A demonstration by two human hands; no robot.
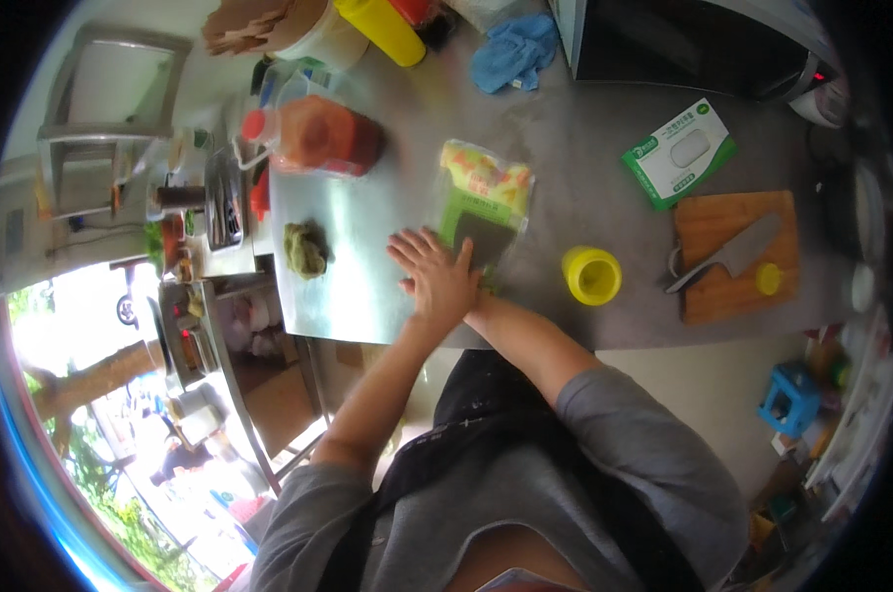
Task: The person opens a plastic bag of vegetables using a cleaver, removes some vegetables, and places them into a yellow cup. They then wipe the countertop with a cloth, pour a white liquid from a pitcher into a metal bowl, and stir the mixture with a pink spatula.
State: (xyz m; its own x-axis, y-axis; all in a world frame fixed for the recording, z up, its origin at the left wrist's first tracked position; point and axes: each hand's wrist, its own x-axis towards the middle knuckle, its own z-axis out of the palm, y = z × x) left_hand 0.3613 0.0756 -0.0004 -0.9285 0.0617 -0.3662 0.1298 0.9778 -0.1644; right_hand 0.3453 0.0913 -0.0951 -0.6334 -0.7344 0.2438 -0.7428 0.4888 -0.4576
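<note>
My left hand (435, 270) lies palm down across my right hand (480, 302), its fingers spread and holding nothing. Most of the right hand is hidden under it, so its grip cannot be seen. Just beyond both hands, a green and yellow printed plastic pouch (488, 189) lies flat on the metal worktop (387, 214); its lower end is close to my left thumb, and whether they touch is unclear. To the right stands an uncapped yellow plastic jar (594, 277). A crumpled green cloth (305, 251) rests on the left.
A wooden cutting board (701, 300) at right carries a cleaver (746, 246) and a yellow lid (769, 279). Behind it lies a green-and-white carton (681, 154). A red-capped jug (320, 133) of orange-red contents, a blue cloth (515, 52) and a black-fronted appliance (675, 48) stand farther back.
</note>
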